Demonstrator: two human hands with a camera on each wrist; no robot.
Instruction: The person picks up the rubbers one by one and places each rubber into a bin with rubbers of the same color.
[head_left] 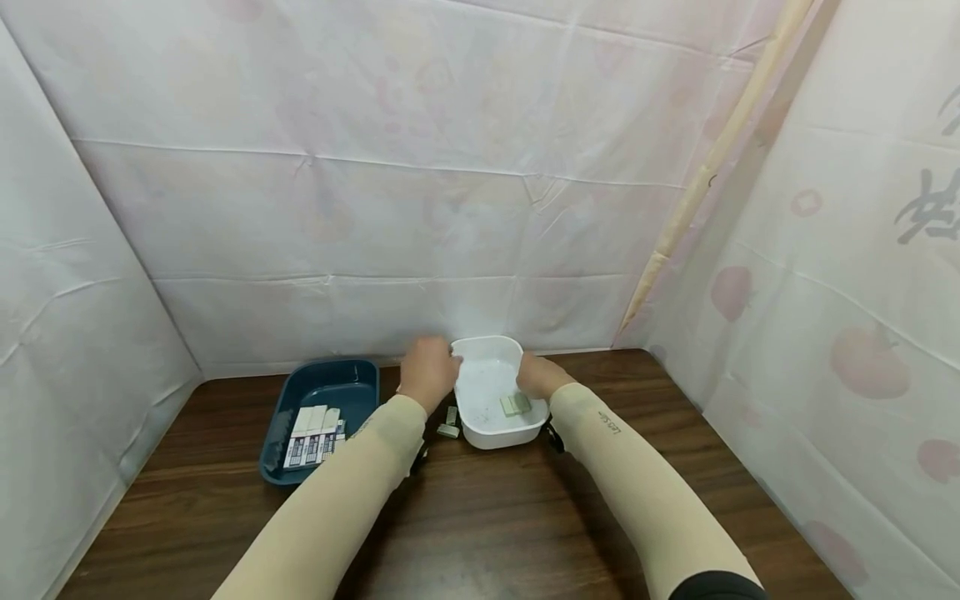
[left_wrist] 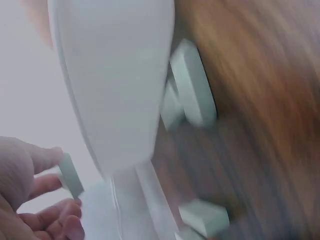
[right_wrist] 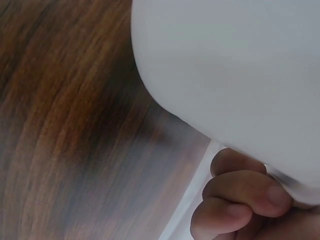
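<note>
A white plastic basin (head_left: 480, 350) stands on the wooden table, with pale green blocks (head_left: 515, 404) lying inside it. My right hand (head_left: 536, 377) grips its right rim; in the right wrist view the curled fingers (right_wrist: 247, 192) hook under the basin's edge (right_wrist: 225, 65). At the basin's left rim, my left hand (head_left: 439, 367) pinches a small pale green block (left_wrist: 70, 175) at its fingertips (left_wrist: 47, 156), beside the basin wall (left_wrist: 115, 90). More pale green blocks (head_left: 450, 421) lie on the table left of the basin, and the left wrist view shows them blurred (left_wrist: 194, 85).
A dark blue tray (head_left: 330, 379) holding several white and black boxes (head_left: 313, 435) sits at the left of the table. White sheets hang close on the back and both sides. Bare wooden tabletop (head_left: 487, 517) lies in front.
</note>
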